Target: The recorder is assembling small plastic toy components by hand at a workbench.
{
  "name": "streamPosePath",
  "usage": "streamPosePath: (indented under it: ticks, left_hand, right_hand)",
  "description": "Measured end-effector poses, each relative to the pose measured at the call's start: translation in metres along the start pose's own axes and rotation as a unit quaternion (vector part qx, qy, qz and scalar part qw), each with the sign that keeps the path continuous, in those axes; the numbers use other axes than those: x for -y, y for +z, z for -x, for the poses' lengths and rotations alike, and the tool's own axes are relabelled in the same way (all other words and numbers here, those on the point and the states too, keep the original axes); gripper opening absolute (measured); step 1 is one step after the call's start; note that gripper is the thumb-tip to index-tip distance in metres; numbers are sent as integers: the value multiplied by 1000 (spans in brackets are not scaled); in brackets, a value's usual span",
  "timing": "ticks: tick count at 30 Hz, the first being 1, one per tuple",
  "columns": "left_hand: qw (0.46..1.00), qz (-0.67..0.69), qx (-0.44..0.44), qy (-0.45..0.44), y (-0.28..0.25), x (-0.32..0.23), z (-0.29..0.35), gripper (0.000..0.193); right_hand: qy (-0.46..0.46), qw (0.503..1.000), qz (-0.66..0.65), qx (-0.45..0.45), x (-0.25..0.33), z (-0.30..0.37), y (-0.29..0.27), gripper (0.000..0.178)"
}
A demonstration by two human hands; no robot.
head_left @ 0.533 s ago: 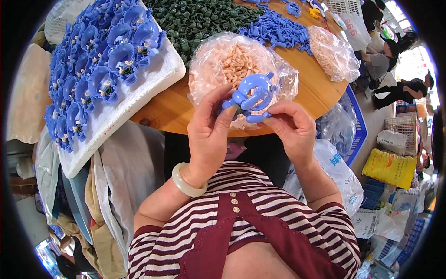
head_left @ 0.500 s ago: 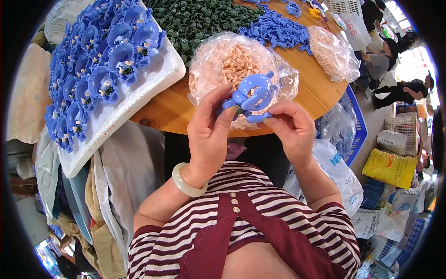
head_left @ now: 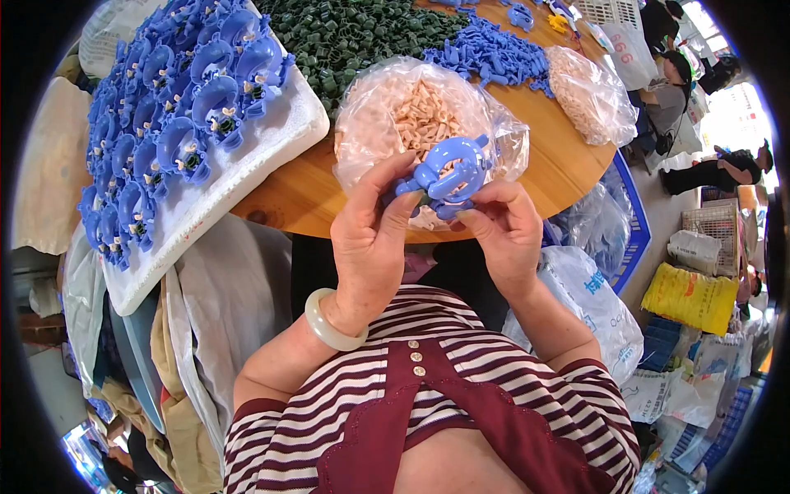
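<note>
Above the near edge of the round wooden table, my left hand [head_left: 370,218] pinches a glossy blue plastic toy body [head_left: 469,165] with a ring-shaped opening. My right hand [head_left: 508,230] has thumb and fingers closed on a small blue plastic piece [head_left: 448,211] at the toy's lower side. The piece lies against the toy; whether it is seated in it I cannot tell. Right behind the toy sits an open clear plastic bag [head_left: 358,136] of small peach-coloured parts [head_left: 426,115]. My fingertips hide part of the toy's left end.
At left, a white foam board [head_left: 288,123] bears rows of blue ring-shaped toys [head_left: 177,136]. Dark green parts [head_left: 354,37] and small blue parts [head_left: 494,53] are heaped on the table [head_left: 276,193]. Another bag of peach parts [head_left: 588,103] lies at right. A blue crate [head_left: 635,247] stands beside the table.
My right hand has moved slightly left, bringing the small blue piece from sticking out to up against the toy. The toy has tilted and shifted a little lower.
</note>
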State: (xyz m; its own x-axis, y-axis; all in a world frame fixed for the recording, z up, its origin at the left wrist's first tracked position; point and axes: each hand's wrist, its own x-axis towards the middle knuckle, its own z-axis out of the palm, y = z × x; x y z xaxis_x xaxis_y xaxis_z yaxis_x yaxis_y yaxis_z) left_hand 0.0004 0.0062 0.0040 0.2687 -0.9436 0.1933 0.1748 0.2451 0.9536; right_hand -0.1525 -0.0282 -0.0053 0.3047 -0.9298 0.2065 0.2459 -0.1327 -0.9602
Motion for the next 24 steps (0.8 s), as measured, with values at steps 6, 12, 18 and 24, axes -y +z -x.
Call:
streamPosePath:
  ticks: [6, 12, 18, 24]
  left_hand:
    - [999, 29, -15, -24, 0, 1, -3, 34]
    - [1000, -1, -22, 2, 1, 0, 0, 33]
    - [990, -112, -20, 82, 3, 4, 3, 32]
    - [973, -183, -22, 141, 2, 4, -2, 34]
  right_hand:
    - [-8, 998, 57, 16, 0, 0, -7, 34]
    - [8, 989, 142, -29, 3, -2, -3, 71]
    - [64, 997, 40, -4, -3, -6, 4, 92]
    - [70, 996, -50, 14, -14, -11, -1, 92]
